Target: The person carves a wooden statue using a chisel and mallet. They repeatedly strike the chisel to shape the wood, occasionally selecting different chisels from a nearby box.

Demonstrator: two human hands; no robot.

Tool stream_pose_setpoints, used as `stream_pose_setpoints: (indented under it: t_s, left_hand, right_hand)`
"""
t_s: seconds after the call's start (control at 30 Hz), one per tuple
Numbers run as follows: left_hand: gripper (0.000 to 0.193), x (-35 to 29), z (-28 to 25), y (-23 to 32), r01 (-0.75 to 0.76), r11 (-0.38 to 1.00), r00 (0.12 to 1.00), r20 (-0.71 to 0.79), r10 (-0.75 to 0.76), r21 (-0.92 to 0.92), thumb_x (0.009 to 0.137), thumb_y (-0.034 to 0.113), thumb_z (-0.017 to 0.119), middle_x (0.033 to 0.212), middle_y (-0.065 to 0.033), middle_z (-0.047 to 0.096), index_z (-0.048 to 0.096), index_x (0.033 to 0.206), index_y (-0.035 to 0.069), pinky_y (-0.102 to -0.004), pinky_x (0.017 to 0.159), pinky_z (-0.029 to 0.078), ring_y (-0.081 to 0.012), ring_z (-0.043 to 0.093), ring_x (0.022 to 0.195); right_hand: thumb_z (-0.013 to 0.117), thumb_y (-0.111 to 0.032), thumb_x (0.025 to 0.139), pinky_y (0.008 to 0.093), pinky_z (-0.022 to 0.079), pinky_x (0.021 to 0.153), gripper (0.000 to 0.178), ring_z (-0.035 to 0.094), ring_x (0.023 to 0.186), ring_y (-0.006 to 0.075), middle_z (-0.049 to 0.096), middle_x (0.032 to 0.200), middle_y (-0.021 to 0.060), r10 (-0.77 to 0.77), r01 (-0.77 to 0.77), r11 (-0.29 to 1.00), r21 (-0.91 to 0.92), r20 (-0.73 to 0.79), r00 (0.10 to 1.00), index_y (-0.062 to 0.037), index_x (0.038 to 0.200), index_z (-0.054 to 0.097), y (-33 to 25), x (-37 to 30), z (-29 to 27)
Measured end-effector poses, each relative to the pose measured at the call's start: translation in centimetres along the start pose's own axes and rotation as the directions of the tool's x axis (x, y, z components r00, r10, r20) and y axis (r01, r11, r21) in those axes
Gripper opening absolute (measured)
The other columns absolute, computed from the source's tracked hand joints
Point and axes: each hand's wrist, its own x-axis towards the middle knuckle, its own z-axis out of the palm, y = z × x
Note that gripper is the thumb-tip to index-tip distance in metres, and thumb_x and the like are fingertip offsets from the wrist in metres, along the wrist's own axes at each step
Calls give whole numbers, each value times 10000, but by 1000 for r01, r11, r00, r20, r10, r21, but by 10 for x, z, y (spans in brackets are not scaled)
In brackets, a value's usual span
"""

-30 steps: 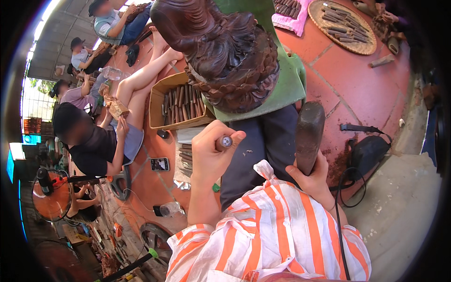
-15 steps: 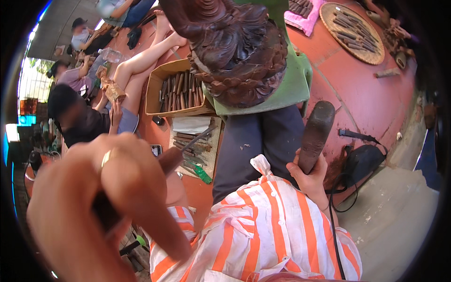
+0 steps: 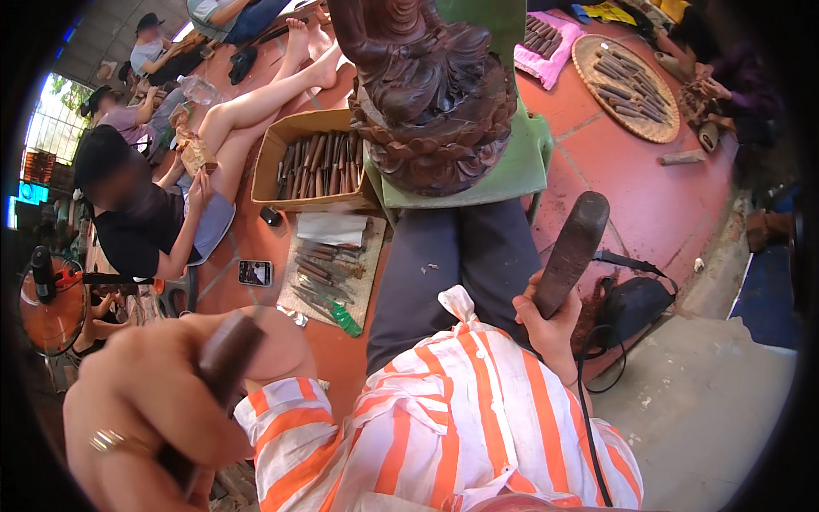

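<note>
Large and close at the lower left, my left hand (image 3: 141,388) is raised with its fingers wrapped round a dark wooden-handled chisel (image 3: 230,357). The blade cannot be made out now, and a ring shows on one finger. My right hand (image 3: 553,328), beside my lap, grips a dark, worn wooden mallet (image 3: 577,243), which points up and away. In front of my knees a dark carved wooden statue (image 3: 431,94) of a seated figure on a petalled base stands on a green plastic chair (image 3: 512,175). Neither hand touches the statue.
A cardboard box (image 3: 320,205) of wooden-handled tools is left of the chair, near a mat (image 3: 363,290) with more tools and a phone (image 3: 255,273). At the left, a seated person (image 3: 128,205) holds a carving. A round woven tray (image 3: 589,68) of tools and a black bag (image 3: 636,307) lie right.
My left hand has turned and shifted lower; the chisel's metal shaft, visible before, no longer shows. My right hand still holds the mallet, nearly unmoved. The whole view has shifted slightly.
</note>
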Motion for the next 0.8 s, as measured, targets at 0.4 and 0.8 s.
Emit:
stream_pose_setpoints:
  t_s: [0.4, 0.8]
  left_hand:
    - [89, 8, 20, 34, 607, 794, 791, -128, -598, 44, 733, 76, 735, 662, 7, 620, 656, 733, 117, -245, 356, 323, -90, 483, 456]
    - [145, 17, 61, 74, 581, 754, 813, -265, -519, 306, 805, 137, 662, 616, -1, 527, 564, 702, 112, -233, 388, 337, -97, 435, 423]
  right_hand:
    - [677, 67, 773, 214, 426, 480, 283, 529, 517, 84, 561, 674, 30, 19, -17, 999, 31, -37, 999, 19, 1008, 526, -7, -11, 5]
    - [701, 42, 777, 216, 434, 479, 284, 536, 522, 78, 569, 673, 23, -10, 8, 997, -77, -16, 1000, 18, 998, 525, -5, -13, 2]
